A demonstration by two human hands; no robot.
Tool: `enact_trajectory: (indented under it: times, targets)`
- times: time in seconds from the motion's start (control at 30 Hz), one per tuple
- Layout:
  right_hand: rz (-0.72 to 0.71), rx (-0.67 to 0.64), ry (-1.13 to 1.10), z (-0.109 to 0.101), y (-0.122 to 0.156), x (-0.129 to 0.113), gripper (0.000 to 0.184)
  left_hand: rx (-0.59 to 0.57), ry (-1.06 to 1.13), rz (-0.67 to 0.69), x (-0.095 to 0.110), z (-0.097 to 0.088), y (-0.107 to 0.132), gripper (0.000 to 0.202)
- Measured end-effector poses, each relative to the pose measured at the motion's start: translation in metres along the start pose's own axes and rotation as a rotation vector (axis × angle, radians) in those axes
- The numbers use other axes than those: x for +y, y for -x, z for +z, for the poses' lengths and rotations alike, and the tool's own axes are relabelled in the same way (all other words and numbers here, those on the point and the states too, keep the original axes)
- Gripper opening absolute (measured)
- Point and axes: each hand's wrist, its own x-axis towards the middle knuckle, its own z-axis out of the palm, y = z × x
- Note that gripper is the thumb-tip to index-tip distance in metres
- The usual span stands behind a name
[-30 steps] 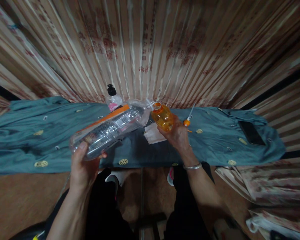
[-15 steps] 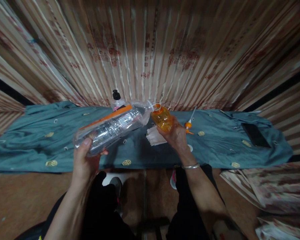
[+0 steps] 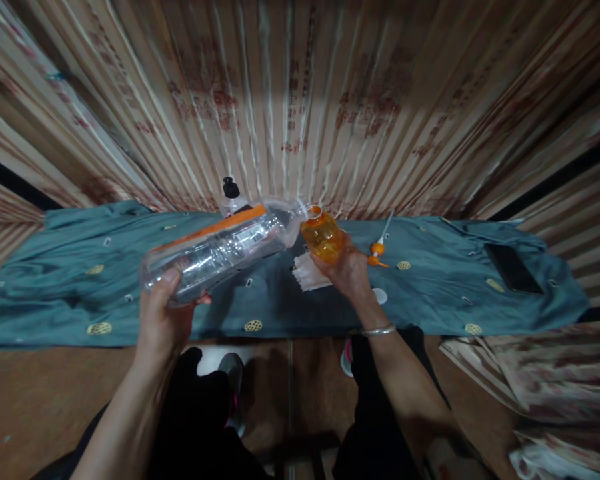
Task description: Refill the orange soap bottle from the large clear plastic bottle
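Note:
My left hand grips the base of a large clear plastic bottle with an orange-edged label, tipped nearly flat so its neck points right. Its mouth meets the open top of a small orange bottle, which my right hand holds from below, tilted a little left. Both bottles hang just above a table draped in a teal cloth. A silver bangle sits on my right wrist.
On the cloth lie white folded paper, an orange pump top with a white tube, a small white disc, a black-capped bottle behind, and a dark phone far right. Striped curtain behind; my legs under the table.
The large bottle's base has risen slightly, tipping it flatter. Both hands stay on their bottles; the view shifted a little.

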Motion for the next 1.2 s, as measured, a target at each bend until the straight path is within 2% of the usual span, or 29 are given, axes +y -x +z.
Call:
enact_trajectory:
  times: [0.3,0.6,0.8,0.97,1.2]
  targets:
    - [0.013,0.025,-0.038,-0.002,-0.001,0.001,0.065,-0.033,-0.027,0.041,0.007,0.007,-0.006,0.06]
    - [0.029,-0.006,-0.026,-0.005,-0.002,0.003,0.067,-0.049,-0.019,0.034,0.005,0.009,-0.005,0.053]
    - [0.03,-0.022,-0.01,-0.003,-0.001,0.005,0.073,-0.059,-0.014,0.042,0.001,0.003,-0.006,0.047]
    - [0.044,-0.054,0.0,-0.005,0.0,0.005,0.069,-0.036,-0.008,0.06,-0.006,-0.003,-0.01,0.053]
    - [0.031,-0.048,-0.001,-0.007,0.0,0.005,0.067,-0.007,-0.053,0.081,-0.001,0.002,-0.01,0.068]
